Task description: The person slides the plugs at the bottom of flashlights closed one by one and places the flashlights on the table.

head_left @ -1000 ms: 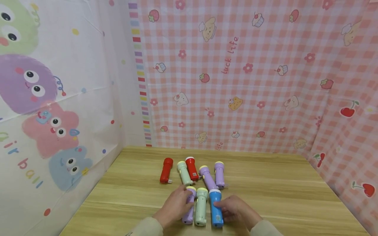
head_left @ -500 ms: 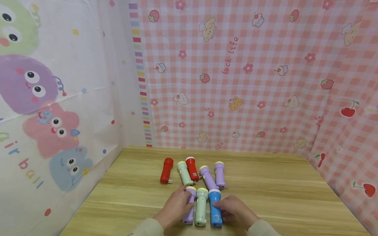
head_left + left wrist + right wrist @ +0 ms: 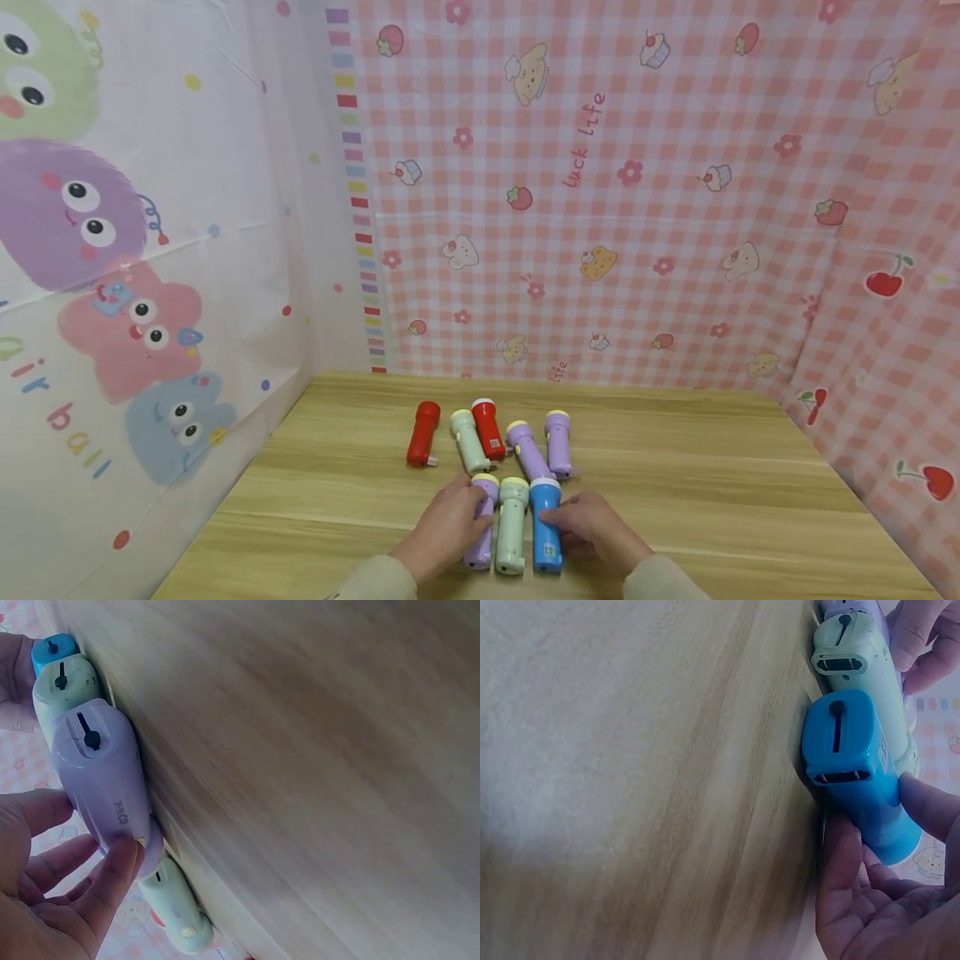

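Three flashlights lie side by side at the front of the table. My left hand (image 3: 452, 523) holds the purple flashlight (image 3: 105, 772), its thumb and fingertips on the sides of the barrel. In the middle, a pale green flashlight (image 3: 512, 529) lies untouched, close against the purple one. The blue flashlight (image 3: 847, 750) is gripped by my right hand (image 3: 596, 527), thumb on its upper side and fingers along its outer side. A narrow gap separates the blue and green bodies in the head view.
Behind the row lie a red flashlight (image 3: 423, 433), a second pale green flashlight (image 3: 470, 442), a white-rimmed red flashlight (image 3: 487, 431), and two more purple ones, a tilted purple flashlight (image 3: 529, 452) and a farther purple flashlight (image 3: 558, 443). Patterned cloth (image 3: 585, 208) hangs behind the wooden table (image 3: 697, 467).
The blue flashlight has shifted slightly left and a little away from me, with my right hand moving along. My left hand and the other flashlights stay in place.
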The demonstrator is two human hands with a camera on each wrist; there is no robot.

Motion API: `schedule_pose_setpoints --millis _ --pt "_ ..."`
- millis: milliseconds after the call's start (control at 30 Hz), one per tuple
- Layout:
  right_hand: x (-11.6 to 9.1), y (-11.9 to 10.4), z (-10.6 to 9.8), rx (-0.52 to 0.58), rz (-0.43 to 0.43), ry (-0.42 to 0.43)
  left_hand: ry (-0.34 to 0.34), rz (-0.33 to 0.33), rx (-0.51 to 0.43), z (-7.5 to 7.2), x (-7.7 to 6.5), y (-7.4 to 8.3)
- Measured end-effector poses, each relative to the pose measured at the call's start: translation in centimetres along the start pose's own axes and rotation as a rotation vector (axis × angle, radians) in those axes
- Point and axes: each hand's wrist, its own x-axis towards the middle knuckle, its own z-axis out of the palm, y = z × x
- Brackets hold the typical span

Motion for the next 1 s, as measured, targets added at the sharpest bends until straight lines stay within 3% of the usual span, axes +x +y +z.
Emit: schedule_pose_setpoints --millis 467,667,1000 --pt "-0.3 0.4 -0.4 -0.004 -0.052 0.02 -0.017 -0.024 -0.025 0.1 0.1 0.2" --pt "0.1 0.3 -1.3 -0.04 -0.077 0.076 -0.01 -0.014 -0.002 0.2 0.1 0.3" --pt "0.7 -1.2 -2.9 -0.037 0.013 0.079 -0.021 -0.022 -0.001 0.0 0.0 0.4"
